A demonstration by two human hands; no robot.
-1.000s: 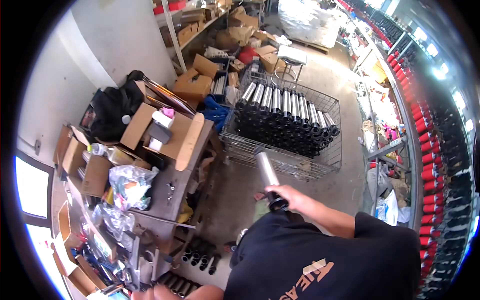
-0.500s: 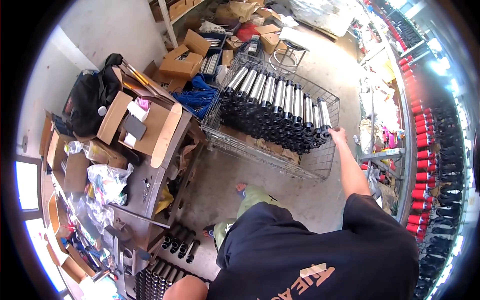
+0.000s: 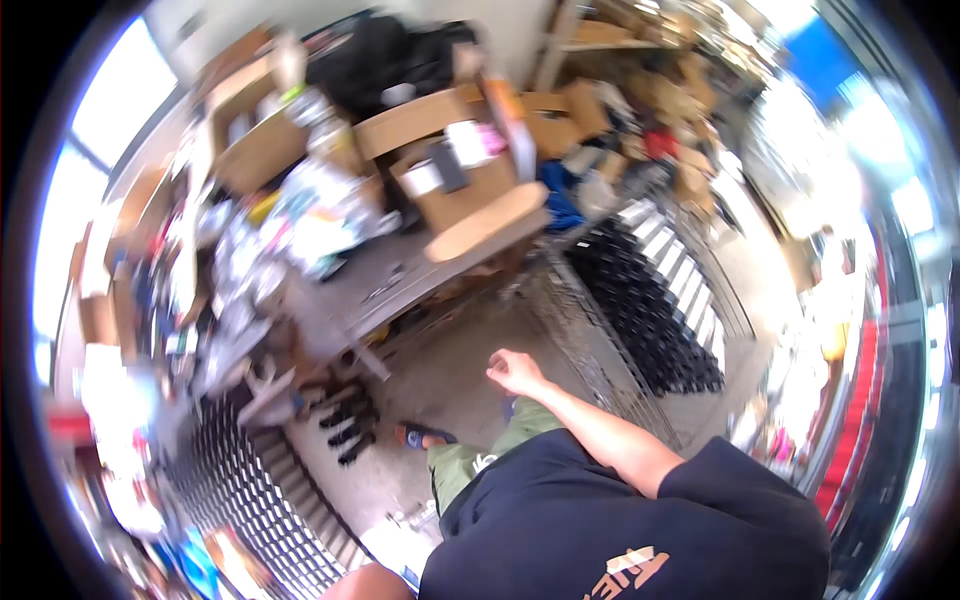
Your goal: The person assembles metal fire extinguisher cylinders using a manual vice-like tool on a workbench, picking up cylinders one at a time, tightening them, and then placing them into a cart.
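Note:
My right hand (image 3: 515,372) is held out in front of my body, over the concrete floor between the wire basket and the workbench. Its fingers are loosely bent and slightly apart, with nothing visible in them. Nearest to it is the wire basket (image 3: 612,385), heaped with silver tubes (image 3: 682,270) that have black ends (image 3: 640,310). Of my left arm only a bit of bare skin (image 3: 370,585) shows at the lower edge; the left hand is out of view.
A cluttered workbench (image 3: 385,295) carries open cardboard boxes (image 3: 465,200) and plastic bags (image 3: 325,215). Several black tubes (image 3: 345,420) lie on the floor beside a large stack of tubes (image 3: 245,490) at lower left. Red parts (image 3: 850,430) line the right side.
My right hand has left the tubes at the basket's right end and swung left and down. The view has turned left, bringing the lower-left tube stack further into sight.

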